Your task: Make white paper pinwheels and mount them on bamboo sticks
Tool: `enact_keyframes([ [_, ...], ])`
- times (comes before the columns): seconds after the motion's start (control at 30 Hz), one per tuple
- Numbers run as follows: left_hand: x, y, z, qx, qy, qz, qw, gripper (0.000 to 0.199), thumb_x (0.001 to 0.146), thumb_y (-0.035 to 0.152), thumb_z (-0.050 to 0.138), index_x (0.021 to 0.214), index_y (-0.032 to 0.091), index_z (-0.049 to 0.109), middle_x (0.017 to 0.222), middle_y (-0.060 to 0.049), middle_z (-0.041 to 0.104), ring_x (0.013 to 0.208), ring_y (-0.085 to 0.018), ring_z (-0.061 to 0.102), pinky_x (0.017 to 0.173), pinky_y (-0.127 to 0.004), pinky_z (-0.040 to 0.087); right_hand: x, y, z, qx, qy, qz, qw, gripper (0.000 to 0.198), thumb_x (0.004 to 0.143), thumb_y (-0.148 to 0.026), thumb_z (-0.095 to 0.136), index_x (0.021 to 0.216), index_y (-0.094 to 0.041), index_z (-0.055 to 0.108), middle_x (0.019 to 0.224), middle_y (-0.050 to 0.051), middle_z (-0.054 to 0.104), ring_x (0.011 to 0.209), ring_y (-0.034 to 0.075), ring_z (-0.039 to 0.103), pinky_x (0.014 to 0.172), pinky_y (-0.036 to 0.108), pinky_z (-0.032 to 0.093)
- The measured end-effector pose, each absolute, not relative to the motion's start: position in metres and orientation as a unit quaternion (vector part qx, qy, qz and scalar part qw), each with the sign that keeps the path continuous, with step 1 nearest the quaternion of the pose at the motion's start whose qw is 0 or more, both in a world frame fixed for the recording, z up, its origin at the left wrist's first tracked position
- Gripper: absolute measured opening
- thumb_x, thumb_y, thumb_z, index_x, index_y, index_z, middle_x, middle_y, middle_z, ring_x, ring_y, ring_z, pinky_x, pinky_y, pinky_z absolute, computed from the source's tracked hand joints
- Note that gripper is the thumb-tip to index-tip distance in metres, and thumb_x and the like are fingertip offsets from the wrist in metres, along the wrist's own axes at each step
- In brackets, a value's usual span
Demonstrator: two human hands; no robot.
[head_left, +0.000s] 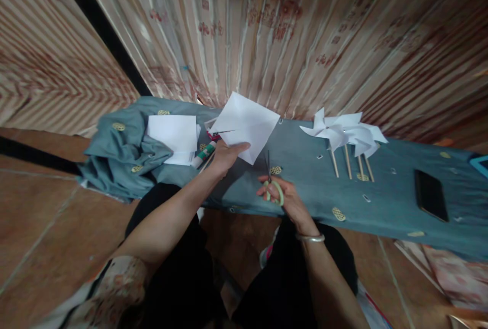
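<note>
My left hand (pixel 229 156) pinches a square sheet of white paper (pixel 247 123) near its lower left edge, thumb on top. The paper is tilted corner-up above the cloth, and a slit runs in from its left corner. In my right hand (pixel 284 194) is a pair of scissors (pixel 275 191) with pale green handles, fingers through the loops. Their dark blades point away from me, just below the paper's lower right side and apart from it. A green and white tube (pixel 205 155) lies beside my left hand, with thin sticks partly hidden by the hand.
A stack of white paper (pixel 173 133) lies at left, partly under bunched cloth. Several white paper pinwheels (pixel 345 133) on wooden sticks lie to the right. A dark phone (pixel 430 194) rests farther right on the green cloth (pixel 392 176). Behind hangs a patterned curtain (pixel 267 29).
</note>
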State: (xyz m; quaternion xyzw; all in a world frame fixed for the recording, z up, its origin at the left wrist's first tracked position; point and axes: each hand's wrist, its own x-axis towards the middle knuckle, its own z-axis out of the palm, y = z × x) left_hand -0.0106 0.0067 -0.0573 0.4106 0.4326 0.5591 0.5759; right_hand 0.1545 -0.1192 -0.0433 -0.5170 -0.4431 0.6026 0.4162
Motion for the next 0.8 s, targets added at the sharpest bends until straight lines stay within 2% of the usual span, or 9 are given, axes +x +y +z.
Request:
enact_keyframes([
  [0.1,-0.011,0.007,-0.057,0.411,0.449,0.545,0.577,0.042,0.054,0.034,0.082,0.089,0.014,0.07,0.094,-0.008,0.074,0.096,-0.025,0.067,0.082,-0.033,0.054,0.152,-0.128,-0.037,-0.501,-0.452,0.65,0.349,0.045,0.069,-0.054,0.074,0.096,-0.019,0.069,0.068,0.0,0.069,0.056,0.012,0.057,0.051,0.023,0.043],
  [0.17,-0.01,0.004,-0.053,0.414,0.45,0.537,0.581,0.042,0.054,0.033,0.081,0.089,0.014,0.069,0.097,-0.008,0.074,0.096,-0.024,0.066,0.083,-0.034,0.054,0.149,-0.131,-0.036,-0.502,-0.447,0.659,0.336,0.044,0.067,-0.054,0.075,0.093,-0.019,0.069,0.066,0.0,0.068,0.055,0.011,0.058,0.051,0.023,0.044],
  [0.57,-0.004,-0.007,-0.052,0.449,0.418,0.534,0.582,0.034,0.054,0.028,0.081,0.082,0.013,0.068,0.08,-0.004,0.073,0.076,-0.02,0.066,0.075,-0.033,0.053,0.149,-0.127,-0.044,-0.516,-0.457,0.637,0.345,0.049,0.067,-0.059,0.073,0.092,-0.017,0.068,0.063,0.0,0.066,0.051,0.009,0.053,0.045,0.019,0.038],
  [0.8,-0.003,-0.009,-0.05,0.437,0.414,0.539,0.589,0.034,0.052,0.027,0.083,0.08,0.013,0.069,0.079,-0.005,0.074,0.074,-0.022,0.067,0.074,-0.035,0.053,0.149,-0.127,-0.046,-0.521,-0.466,0.629,0.34,0.051,0.068,-0.061,0.072,0.094,-0.017,0.068,0.063,0.0,0.065,0.052,0.009,0.054,0.045,0.02,0.039],
])
